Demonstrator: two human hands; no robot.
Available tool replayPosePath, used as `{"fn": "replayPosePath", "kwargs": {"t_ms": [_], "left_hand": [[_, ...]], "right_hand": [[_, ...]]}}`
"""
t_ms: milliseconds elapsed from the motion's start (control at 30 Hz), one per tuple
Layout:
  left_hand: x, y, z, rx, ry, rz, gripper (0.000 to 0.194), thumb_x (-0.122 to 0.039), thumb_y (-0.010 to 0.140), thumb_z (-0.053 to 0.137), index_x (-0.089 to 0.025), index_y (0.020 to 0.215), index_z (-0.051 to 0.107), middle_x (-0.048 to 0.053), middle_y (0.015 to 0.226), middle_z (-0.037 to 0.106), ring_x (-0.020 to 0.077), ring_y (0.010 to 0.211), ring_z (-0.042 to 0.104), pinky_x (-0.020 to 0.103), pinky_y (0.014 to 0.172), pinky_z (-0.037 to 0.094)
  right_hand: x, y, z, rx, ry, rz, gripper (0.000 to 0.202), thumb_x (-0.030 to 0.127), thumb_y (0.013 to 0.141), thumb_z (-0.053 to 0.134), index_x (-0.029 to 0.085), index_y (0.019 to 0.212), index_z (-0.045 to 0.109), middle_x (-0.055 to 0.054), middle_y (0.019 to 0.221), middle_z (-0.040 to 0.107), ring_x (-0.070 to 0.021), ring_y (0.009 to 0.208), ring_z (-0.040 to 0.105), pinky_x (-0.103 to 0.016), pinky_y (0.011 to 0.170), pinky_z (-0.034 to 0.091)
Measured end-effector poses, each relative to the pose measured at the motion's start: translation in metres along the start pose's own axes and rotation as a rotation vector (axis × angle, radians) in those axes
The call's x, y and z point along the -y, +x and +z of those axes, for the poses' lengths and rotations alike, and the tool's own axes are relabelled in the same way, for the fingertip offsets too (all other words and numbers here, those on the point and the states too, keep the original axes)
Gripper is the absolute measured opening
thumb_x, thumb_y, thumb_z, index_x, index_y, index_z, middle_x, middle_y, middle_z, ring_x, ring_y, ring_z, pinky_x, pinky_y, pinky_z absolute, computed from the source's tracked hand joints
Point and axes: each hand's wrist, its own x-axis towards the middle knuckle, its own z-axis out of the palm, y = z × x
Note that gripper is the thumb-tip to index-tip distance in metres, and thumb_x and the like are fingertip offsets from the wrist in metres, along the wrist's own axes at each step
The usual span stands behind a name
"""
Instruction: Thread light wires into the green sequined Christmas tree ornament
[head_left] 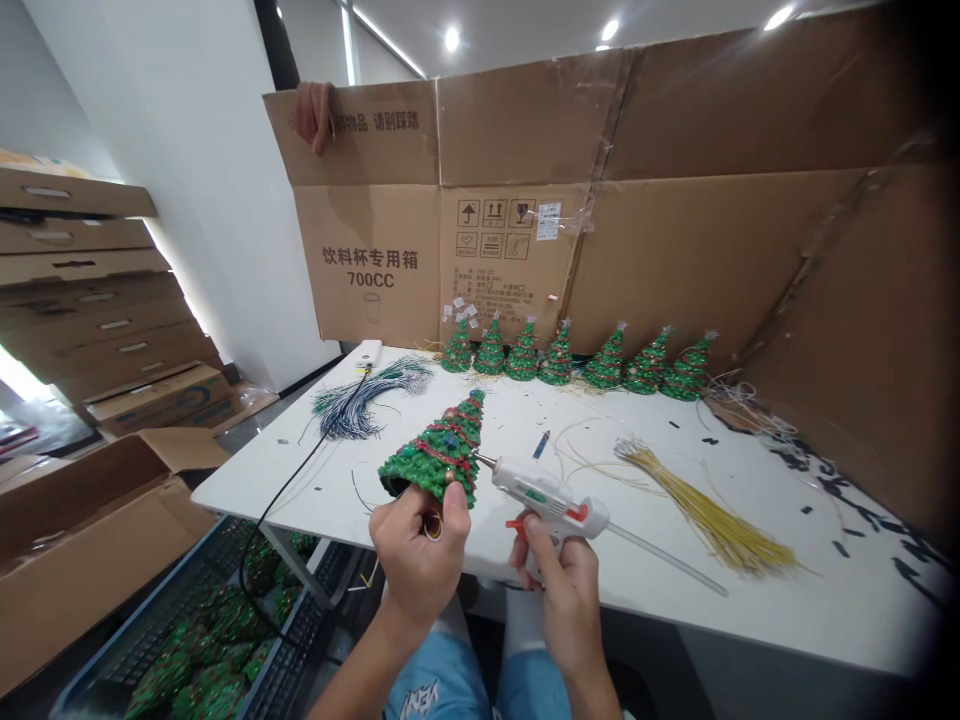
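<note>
A small green Christmas tree (pixel 442 448) with red garland and coloured balls is tilted above the white table's front part. My left hand (pixel 421 540) grips it at its base, fingers partly inside the hollow bottom. My right hand (pixel 559 570) is closed round the handle of a white glue gun (pixel 551 500) with a red trigger. The gun's metal nozzle points left, at or very near the tree's right side; contact cannot be made out. A clear glue stick (pixel 667 560) juts from the gun's rear.
Several finished trees (pixel 559 355) line the back of the white table (pixel 300 490), before a cardboard wall (pixel 510 130). Green and dark wires (pixel 360 400) lie left, yellow wires (pixel 712 510) right, with black scraps beyond. A black cable crosses the left edge. A crate (pixel 82 690) of trees stands below left.
</note>
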Motion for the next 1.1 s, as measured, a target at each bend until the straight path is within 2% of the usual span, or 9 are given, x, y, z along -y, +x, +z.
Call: {"fn": "replayPosePath", "kwargs": {"t_ms": [267, 500, 767, 900, 1100], "left_hand": [[0.001, 0.0, 0.0, -0.006, 0.016, -0.004, 0.042, -0.028, 0.092, 0.063, -0.02, 0.055, 0.044, -0.008, 0.044, 0.04, 0.0066, 0.04, 0.036, 0.024, 0.047, 0.03], [0.002, 0.0, 0.0, 0.006, 0.034, -0.019, 0.041, -0.031, 0.092, 0.063, -0.02, 0.056, 0.047, -0.007, 0.043, 0.042, 0.0074, 0.04, 0.037, 0.024, 0.046, 0.03], [0.001, 0.0, -0.001, 0.01, 0.022, -0.025, 0.041, -0.03, 0.093, 0.062, -0.02, 0.057, 0.047, -0.007, 0.044, 0.042, 0.0072, 0.04, 0.038, 0.023, 0.047, 0.031], [0.001, 0.0, 0.0, 0.009, 0.006, -0.025, 0.039, -0.028, 0.093, 0.062, -0.02, 0.058, 0.048, -0.008, 0.045, 0.042, 0.0069, 0.041, 0.039, 0.023, 0.048, 0.031], [0.0, -0.001, 0.0, 0.007, -0.014, -0.031, 0.038, -0.025, 0.093, 0.063, -0.019, 0.058, 0.049, -0.008, 0.046, 0.042, 0.0064, 0.041, 0.038, 0.023, 0.048, 0.03]], "right_hand": [[-0.004, 0.0, -0.001, 0.018, 0.006, -0.018, 0.04, 0.056, 0.092, 0.067, 0.017, 0.08, 0.069, 0.0, 0.059, 0.057, -0.0118, 0.05, 0.041, -0.027, 0.046, 0.032], [-0.013, 0.0, -0.005, 0.01, -0.061, -0.031, 0.041, 0.056, 0.094, 0.065, 0.018, 0.081, 0.069, 0.0, 0.062, 0.056, -0.013, 0.053, 0.042, -0.027, 0.048, 0.034], [-0.016, -0.001, -0.005, -0.059, -0.235, -0.195, 0.033, 0.05, 0.095, 0.066, 0.02, 0.085, 0.074, -0.004, 0.071, 0.066, -0.0192, 0.066, 0.059, -0.031, 0.062, 0.044], [-0.019, -0.002, -0.003, -0.097, -0.232, -0.181, 0.039, 0.052, 0.094, 0.066, 0.02, 0.071, 0.071, -0.005, 0.067, 0.065, -0.0205, 0.065, 0.06, -0.032, 0.062, 0.044], [-0.021, -0.002, -0.001, -0.111, -0.226, -0.175, 0.038, 0.052, 0.094, 0.066, 0.019, 0.077, 0.072, -0.005, 0.068, 0.066, -0.0191, 0.064, 0.059, -0.031, 0.061, 0.044]]}}
